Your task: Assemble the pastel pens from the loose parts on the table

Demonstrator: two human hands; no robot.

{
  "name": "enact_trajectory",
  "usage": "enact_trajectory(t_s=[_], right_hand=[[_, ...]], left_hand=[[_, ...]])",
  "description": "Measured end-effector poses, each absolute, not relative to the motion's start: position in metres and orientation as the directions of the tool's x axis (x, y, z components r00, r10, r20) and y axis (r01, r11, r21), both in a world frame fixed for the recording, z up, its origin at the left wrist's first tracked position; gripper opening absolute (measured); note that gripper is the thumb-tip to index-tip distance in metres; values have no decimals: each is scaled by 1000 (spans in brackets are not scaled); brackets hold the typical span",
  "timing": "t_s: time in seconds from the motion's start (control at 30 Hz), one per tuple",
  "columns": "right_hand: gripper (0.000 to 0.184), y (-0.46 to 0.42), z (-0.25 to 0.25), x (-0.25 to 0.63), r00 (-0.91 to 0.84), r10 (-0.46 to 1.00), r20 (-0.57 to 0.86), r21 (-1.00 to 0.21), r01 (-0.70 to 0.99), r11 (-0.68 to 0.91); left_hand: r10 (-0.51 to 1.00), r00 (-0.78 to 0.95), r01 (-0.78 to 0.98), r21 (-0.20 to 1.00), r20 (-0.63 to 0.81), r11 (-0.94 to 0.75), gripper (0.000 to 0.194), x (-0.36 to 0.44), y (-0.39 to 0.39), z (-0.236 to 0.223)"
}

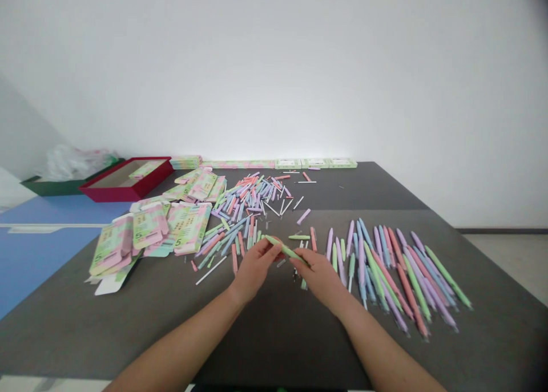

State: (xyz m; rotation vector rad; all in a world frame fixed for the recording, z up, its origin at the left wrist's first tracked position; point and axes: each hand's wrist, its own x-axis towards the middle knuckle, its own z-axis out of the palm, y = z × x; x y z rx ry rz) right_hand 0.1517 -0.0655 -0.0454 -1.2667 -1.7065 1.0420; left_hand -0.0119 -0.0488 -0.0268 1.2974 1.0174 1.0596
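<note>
Two hands, left [256, 261] and right [320, 273], both pinched in narrow on the same slim green pen [286, 250], held over the near half of the table [274, 335]. Working down by size from there: a big dark tabletop, then overlapping pastel cartons [149, 226] around 9 to 10 o'clock from the hands, a messy heap of loose pen parts [257, 197] up at 11, and a fanned-out row of pens [391, 283] over at 3 to 4, in purple, blue, green and coral.

Now the pen itself: not off to either side, but right between the hands, bridging the gap. Long axis on a slant, roughly 10 o'clock at the left hand down to 4 o'clock at the right. No nearer hand to pick, honestly, with both already touching. Seems to hinge on that slant more than anything.

As for looks: light lime green, straight, thin. Pokes slightly past the left fingers at the 10 o'clock end; runs in against the right fingers at the other, so no clear finish visible there. Can't tell whether one solid piece or two parts pushed together, too small for that.
</note>
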Motion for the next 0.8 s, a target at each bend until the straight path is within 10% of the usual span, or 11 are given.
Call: enact_trajectory(t_s=[0.1, 0.27, 0.43, 0.6, 0.8], right_hand=[[40, -67, -47, 151, -378, 920, -105, -982, 184, -36], [22, -64, -47, 153, -129, 982, 141, -929, 324, 176], [36, -68, -47, 152, -417, 902, -109, -991, 119, -65], [18, -68, -45, 150, -201, 976, 79, -933, 331, 144], [37, -68, -47, 151, -459, 866, -197, -979, 56, -193]], left_hand=[[950, 308, -31, 998, 53, -46, 25, -14, -50, -26], [974, 214, 42, 996, 73, -84, 25, -14, -50, -28], [946, 322, -41, 999, 44, -32, 26, -15, -48, -32], [961, 271, -45, 998, 61, -50, 23, -14, -49, -34], [914, 399, -42, 997, 75, -63, 25, -16, -51, -30]])
